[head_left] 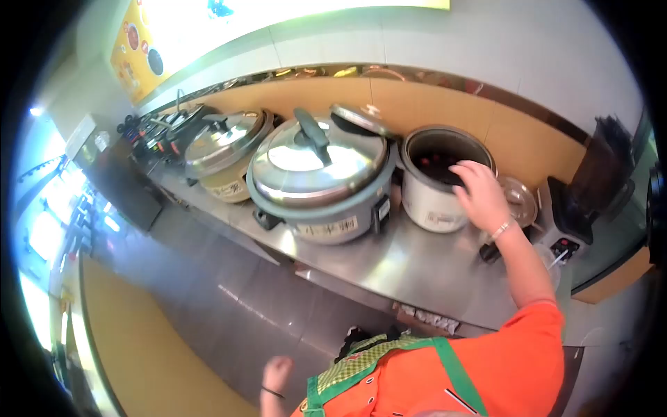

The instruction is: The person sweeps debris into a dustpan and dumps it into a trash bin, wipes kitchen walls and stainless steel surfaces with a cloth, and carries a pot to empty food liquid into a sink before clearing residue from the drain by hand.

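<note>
My right hand [479,194] is over the right rim of an open white rice cooker [431,205]. Its fingers are curved, with a gap between thumb and forefinger, and nothing shows in it. Dark contents [438,165] with a few reddish bits lie inside the pot. Low by my side, my left hand [278,373] is curled closed, with nothing visible in it. To the left of the white cooker stands a large lidded cooker [319,174] with a labelled front. Behind my right forearm a glass lid [520,198] is partly hidden.
Another lidded cooker [226,156] stands farther left on the steel counter [389,260]. A metal lid [361,119] sits behind the large cooker. At the right is a blender [583,187]. A tan-topped counter [139,340] runs along the lower left, across the tiled floor [229,278].
</note>
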Motion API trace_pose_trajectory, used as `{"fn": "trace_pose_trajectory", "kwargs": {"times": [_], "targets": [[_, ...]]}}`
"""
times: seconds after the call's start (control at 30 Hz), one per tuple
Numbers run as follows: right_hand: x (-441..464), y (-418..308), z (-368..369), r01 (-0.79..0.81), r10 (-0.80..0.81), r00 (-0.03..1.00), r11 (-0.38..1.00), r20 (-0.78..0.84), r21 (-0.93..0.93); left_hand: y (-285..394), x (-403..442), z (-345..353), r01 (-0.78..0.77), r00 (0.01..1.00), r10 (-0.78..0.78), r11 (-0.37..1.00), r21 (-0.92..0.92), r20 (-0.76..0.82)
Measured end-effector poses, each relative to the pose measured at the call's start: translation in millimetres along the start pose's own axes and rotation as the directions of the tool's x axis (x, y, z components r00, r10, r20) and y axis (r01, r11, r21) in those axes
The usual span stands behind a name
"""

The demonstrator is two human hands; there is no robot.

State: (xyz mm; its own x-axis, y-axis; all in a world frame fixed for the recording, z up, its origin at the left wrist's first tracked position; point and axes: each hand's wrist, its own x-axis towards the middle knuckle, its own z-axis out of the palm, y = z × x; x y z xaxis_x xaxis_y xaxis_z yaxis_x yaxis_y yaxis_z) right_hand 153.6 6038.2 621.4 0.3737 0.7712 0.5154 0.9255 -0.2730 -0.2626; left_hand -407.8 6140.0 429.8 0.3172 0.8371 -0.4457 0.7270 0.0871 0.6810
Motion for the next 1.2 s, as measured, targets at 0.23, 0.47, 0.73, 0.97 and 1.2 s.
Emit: {"fn": "trace_pose_trajectory", "kwargs": {"times": [0.23,0.47,0.73,0.97,1.2], "targets": [[-8.6,72.6,-0.6,-0.481,0.511,0.855,0.844,0.085,-0.239,429.5,181.7,-82.0,-0.946,0.302,0.902,0.245,0.212,0.308],[10.0,101.3,53.4,-0.625,0.645,0.72,0.442,0.256,0.644,617.9,346.6,61.9,-0.893,0.319,0.733,0.02,0.45,0.6],[43.7,125.0,37.7,0.116,-0.114,0.985,0.993,0.131,-0.005,656.6,399.6,171.9,-0.739,0.651,0.273,0.014,0.674,0.708],[64.0,172.9,48.8,0.402,-0.369,0.895,0.911,0.25,-0.095,664.6,409.6,184.7,-0.628,0.696,0.347,-0.129,0.767,0.628],[70.9,202.3,81.1,0.47,-0.407,0.833,0.878,0.375,-0.091,660.7,429.1,152.9,-0.716,0.543,0.601,-0.035,0.698,0.587]]}}
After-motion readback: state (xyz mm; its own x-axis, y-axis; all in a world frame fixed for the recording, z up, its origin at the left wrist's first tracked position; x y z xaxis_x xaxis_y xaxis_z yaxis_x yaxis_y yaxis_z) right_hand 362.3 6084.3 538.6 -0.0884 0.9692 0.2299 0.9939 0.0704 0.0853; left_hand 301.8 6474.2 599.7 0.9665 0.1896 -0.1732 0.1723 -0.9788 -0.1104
